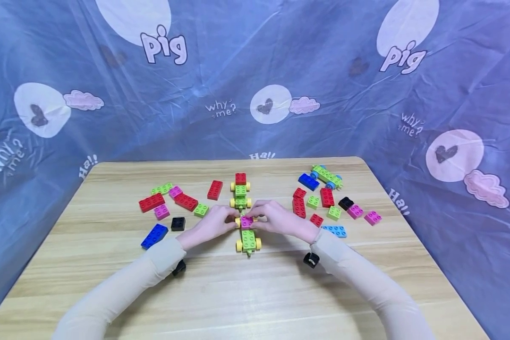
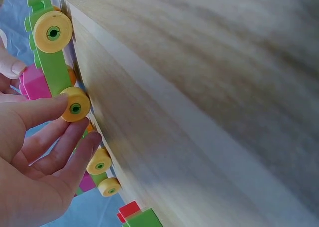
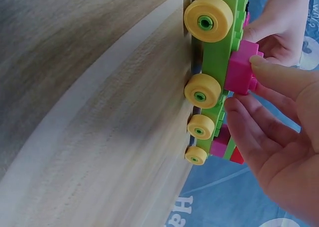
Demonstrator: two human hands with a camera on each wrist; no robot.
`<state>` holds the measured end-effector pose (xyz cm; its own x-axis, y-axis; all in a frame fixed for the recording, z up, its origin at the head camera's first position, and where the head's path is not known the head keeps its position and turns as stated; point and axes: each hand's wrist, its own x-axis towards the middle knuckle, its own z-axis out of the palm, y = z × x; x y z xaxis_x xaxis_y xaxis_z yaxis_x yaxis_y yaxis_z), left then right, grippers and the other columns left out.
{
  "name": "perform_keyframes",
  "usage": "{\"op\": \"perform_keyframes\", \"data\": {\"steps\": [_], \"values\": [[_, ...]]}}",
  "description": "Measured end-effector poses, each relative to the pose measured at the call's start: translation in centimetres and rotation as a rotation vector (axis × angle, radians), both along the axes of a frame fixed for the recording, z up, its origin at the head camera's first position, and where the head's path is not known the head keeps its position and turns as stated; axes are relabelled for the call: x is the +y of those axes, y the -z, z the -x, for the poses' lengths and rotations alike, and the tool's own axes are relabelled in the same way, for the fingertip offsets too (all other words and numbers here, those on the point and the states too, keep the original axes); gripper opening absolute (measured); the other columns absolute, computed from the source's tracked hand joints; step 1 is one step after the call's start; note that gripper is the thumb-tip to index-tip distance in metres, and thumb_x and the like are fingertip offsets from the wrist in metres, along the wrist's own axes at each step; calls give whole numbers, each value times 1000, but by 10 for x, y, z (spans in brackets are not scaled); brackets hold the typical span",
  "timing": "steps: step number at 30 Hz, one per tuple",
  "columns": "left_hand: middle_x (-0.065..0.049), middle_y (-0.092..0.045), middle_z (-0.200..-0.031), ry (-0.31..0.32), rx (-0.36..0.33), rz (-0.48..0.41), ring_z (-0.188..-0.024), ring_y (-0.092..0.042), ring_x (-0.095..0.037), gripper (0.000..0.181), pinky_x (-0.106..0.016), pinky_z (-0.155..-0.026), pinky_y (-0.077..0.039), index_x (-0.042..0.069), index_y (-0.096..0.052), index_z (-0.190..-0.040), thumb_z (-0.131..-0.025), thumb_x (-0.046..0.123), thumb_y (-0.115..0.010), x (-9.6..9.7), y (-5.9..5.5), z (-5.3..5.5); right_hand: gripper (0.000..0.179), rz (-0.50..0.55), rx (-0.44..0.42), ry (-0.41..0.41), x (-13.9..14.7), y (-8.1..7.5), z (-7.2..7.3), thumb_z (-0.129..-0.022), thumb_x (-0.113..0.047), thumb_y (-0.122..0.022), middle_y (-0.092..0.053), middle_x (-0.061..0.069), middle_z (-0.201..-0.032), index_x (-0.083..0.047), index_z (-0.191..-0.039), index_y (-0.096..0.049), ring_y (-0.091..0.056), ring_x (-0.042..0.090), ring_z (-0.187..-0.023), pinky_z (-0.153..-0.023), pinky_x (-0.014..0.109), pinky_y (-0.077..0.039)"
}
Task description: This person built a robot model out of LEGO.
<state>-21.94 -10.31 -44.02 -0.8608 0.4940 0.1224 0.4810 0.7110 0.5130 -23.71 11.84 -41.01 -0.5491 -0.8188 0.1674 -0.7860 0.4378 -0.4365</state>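
A green wheeled base (image 1: 249,241) with yellow wheels stands at mid-table, a pink building brick (image 1: 247,222) on its far end. My left hand (image 1: 216,221) is at the base's left side; thumb and fingers hold a far-end yellow wheel (image 2: 79,111). From the right, my right hand (image 1: 279,218) grips the pink brick, its thumb on the studded edge in the right wrist view and fingers beside it. Just ahead, in line, a second green wheeled base (image 1: 240,202) carries stacked bricks with a red brick (image 1: 240,178) at the far end.
Loose bricks lie on the left, among them a red brick (image 1: 151,202), a blue brick (image 1: 155,236) and a black brick (image 1: 178,224). More are scattered on the right, with a blue-wheeled green base (image 1: 327,176) behind them. A printed blue cloth (image 1: 221,137) hangs behind the table.
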Motion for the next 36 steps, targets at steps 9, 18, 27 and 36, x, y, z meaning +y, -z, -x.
{"op": "perform_keyframes", "data": {"steps": [9,18,27,36], "values": [[-10,-76,-97,3,25,5,-88,-70,-22,18,-36,-82,-58,4,-74,-102,-84,8,-76,0,1,1,25,17,-8,81,0,1,-2,-86,-16,-76,-74,9,-102,-4,-108,-73,-71,19,-92,-83,24,-59],[-11,-76,-97,4,42,15,-87,-70,-22,19,-35,-80,-58,4,-74,-103,-84,8,-75,0,0,0,24,25,-2,65,0,2,1,-86,-15,-76,-73,8,-98,-4,-107,-74,-71,20,-91,-83,23,-59],[-10,-76,-96,1,47,18,-85,-69,-20,18,-35,-79,-58,5,-74,-102,-84,9,-76,0,-1,0,23,16,24,53,-2,1,1,-85,-12,-76,-72,8,-98,-3,-106,-73,-71,21,-90,-82,25,-59],[-11,-75,-96,2,43,19,-85,-69,-21,18,-35,-80,-58,4,-74,-101,-83,8,-75,1,-1,0,21,-1,38,72,-4,2,-1,-86,-13,-76,-72,8,-98,-4,-104,-72,-70,20,-89,-81,25,-59]]}}
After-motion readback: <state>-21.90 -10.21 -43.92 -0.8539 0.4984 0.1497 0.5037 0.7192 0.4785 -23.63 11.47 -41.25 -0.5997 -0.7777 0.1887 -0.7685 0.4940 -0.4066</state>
